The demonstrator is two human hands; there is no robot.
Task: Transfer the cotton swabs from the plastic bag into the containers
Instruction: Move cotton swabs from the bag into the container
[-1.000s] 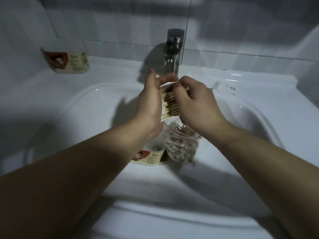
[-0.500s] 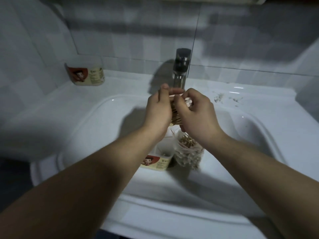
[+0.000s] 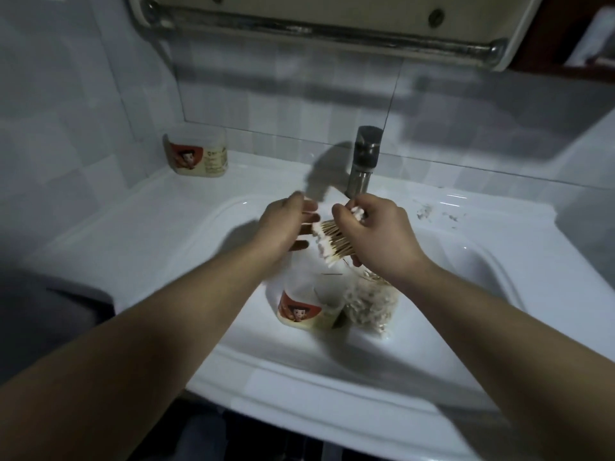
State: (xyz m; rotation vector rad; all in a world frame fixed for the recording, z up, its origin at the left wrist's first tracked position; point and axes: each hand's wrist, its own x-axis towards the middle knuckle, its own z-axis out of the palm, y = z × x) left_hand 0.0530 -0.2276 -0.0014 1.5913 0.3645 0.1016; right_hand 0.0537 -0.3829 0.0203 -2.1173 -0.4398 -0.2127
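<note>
In the sink (image 3: 449, 304), 1 open container (image 3: 299, 311) and the plastic bag (image 3: 369, 304) stand touching, ready underneath. Above them, the right hand (image 3: 382, 237) grips a bundle of cotton swabs (image 3: 334, 239). Its long axis lies roughly crosswise, tips toward the left hand (image 3: 283, 224), whose loosely spread, blurred fingers probably square them. A 2nd container (image 3: 196, 154) waits by the wall.

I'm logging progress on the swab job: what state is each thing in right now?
Right hand: grips the swab bundle.
Left hand: fingers spread at the bundle's cotton tips, blurred.
Basin container: upright, open.
Plastic bag: in the basin, holds many swabs.
Ledge container: upright; lid unclear.
Faucet: no water running.
</note>
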